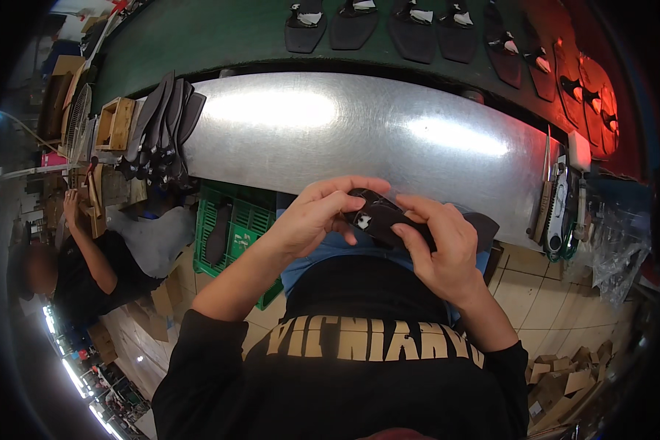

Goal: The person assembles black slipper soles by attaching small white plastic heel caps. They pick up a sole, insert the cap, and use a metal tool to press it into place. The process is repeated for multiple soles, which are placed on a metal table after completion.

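Above my lap, at the near edge of the metal bench, I hold a dark sandal [386, 223] with a flat sole and a black strap piece. A small white patch shows near its strap end. My left hand [312, 218] grips that end, thumb pressed on it and index finger stretched along the far side. My right hand [445, 246] is closed around the middle of the sole, thumb on top. The sole's other end sticks out to the right beyond my right hand. My fingers hide part of the strap.
The shiny metal bench [271, 158] spans ahead. Dark sandals [165, 121] are piled at its left, beside a wooden box [115, 125]. Several sandals [414, 33] lie on the green belt [220, 51]. Hand tools [557, 213] stand right; a green crate [235, 238] and a person [88, 271] are left.
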`<state>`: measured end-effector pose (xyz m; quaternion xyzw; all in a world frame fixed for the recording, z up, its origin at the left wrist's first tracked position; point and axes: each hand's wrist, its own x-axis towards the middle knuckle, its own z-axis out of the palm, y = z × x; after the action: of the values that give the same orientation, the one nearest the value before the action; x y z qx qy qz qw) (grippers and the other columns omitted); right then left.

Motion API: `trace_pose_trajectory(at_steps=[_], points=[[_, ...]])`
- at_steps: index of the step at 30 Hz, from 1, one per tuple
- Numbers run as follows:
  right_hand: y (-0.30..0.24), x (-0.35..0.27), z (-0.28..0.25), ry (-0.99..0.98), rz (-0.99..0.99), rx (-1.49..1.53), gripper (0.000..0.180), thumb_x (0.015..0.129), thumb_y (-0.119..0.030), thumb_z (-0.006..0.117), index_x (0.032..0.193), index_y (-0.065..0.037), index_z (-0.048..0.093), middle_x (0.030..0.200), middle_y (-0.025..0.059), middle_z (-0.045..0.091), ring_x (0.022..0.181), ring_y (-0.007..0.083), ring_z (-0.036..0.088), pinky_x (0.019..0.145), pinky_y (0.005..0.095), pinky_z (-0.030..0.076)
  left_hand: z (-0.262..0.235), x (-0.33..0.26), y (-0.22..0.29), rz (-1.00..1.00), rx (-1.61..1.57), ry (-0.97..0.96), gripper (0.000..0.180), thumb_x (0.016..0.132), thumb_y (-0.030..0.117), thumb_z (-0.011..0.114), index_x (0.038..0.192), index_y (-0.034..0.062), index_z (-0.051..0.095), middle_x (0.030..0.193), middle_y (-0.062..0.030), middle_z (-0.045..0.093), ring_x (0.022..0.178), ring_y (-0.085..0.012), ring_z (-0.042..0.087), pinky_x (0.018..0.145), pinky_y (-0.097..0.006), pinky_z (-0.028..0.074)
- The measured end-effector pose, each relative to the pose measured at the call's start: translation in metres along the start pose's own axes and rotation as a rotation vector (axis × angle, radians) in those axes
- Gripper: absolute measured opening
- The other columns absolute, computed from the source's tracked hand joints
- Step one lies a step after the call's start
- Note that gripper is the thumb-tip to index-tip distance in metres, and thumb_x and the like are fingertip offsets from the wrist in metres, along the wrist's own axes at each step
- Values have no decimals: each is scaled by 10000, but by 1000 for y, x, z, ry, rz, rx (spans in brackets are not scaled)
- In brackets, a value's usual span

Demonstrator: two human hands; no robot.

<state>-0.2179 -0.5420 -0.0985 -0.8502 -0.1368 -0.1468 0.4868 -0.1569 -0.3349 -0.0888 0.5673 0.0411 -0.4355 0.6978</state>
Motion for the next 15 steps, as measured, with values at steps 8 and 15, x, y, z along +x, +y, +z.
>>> trace_pose_trajectory(at_steps=[8, 15], points=[[5, -7, 6, -3, 54, -4, 261, 728, -66, 772, 964, -49, 661, 735, 60, 660, 628, 199, 602, 569, 302, 459, 6, 0, -7, -28, 88, 4, 279, 914, 109, 481, 1155, 9, 580, 1091, -85, 619, 934, -119, 620, 692, -275, 570], [4, -10, 8, -24, 96, 14, 231, 741, -78, 765, 950, -54, 669, 753, 67, 669, 638, 216, 615, 580, 298, 481, 4, 3, -7, -7, 225, -36, 225, 937, 151, 536, 1110, 24, 607, 1007, -49, 638, 886, -87, 607, 662, -246, 554]])
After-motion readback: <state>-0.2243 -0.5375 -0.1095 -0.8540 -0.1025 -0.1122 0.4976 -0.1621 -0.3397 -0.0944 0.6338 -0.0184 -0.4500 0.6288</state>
